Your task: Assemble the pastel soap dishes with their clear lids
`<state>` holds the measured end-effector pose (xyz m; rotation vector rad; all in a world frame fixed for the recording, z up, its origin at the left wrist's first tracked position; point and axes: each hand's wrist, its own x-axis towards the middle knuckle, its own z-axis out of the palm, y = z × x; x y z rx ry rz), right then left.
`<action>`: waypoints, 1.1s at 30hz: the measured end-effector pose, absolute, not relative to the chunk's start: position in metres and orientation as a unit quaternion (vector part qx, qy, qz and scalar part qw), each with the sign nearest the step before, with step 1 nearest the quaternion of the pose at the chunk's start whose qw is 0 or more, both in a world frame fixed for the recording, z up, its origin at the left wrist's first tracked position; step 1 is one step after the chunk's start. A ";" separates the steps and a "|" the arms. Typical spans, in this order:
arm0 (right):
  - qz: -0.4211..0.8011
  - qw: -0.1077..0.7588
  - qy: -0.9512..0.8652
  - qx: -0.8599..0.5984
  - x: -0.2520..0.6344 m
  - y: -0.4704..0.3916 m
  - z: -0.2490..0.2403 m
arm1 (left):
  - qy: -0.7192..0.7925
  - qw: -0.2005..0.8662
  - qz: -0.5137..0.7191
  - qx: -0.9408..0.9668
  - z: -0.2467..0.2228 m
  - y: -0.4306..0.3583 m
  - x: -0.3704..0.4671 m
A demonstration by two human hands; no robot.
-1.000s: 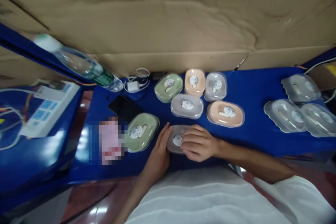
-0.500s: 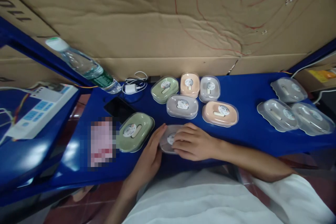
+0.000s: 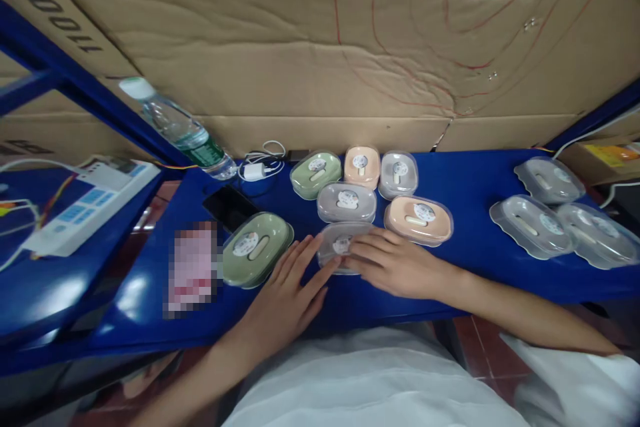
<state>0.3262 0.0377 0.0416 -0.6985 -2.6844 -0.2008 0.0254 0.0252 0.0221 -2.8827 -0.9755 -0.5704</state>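
Note:
A grey oval box with a clear plastic cover and a round sticker (image 3: 334,248) lies on the blue table in front of me. My right hand (image 3: 400,265) grips its right end, the fingers curled over the cover. My left hand (image 3: 285,293) is open, fingers spread, its fingertips at the box's left and near side. To the left of that hand lies a green oval box (image 3: 245,257). Just behind the held box is another grey box (image 3: 327,203), and a peach box (image 3: 437,221) lies to its right.
Farther back are a green box (image 3: 305,180), a peach box (image 3: 369,177) and a grey box (image 3: 407,180). Several grey boxes (image 3: 535,213) lie at right. A phone (image 3: 220,203), charger (image 3: 254,172), water bottle (image 3: 173,127) and power strip (image 3: 75,223) are left. Cardboard (image 3: 250,80) stands behind.
The grey box has moved away from me and slightly right, close to the grey box behind it. My left hand has spread its fingers; my right hand has moved right with the box.

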 end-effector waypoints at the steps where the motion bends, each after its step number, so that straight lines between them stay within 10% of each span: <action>1: -0.062 0.178 -0.951 -0.246 0.331 0.038 0.041 | -0.310 0.051 -0.175 -0.933 0.029 0.028 0.025; 10: 0.038 0.194 -0.934 -0.297 0.351 0.035 0.049 | -0.512 0.185 -0.142 -0.827 0.050 0.038 -0.003; 23: -0.016 0.237 -0.935 -0.261 0.347 0.034 0.032 | -0.359 0.058 0.017 -0.931 0.082 0.102 0.045; 33: -0.097 0.390 -0.814 -0.419 0.391 0.063 0.061 | -0.406 -0.054 -0.166 -0.897 0.057 0.123 0.013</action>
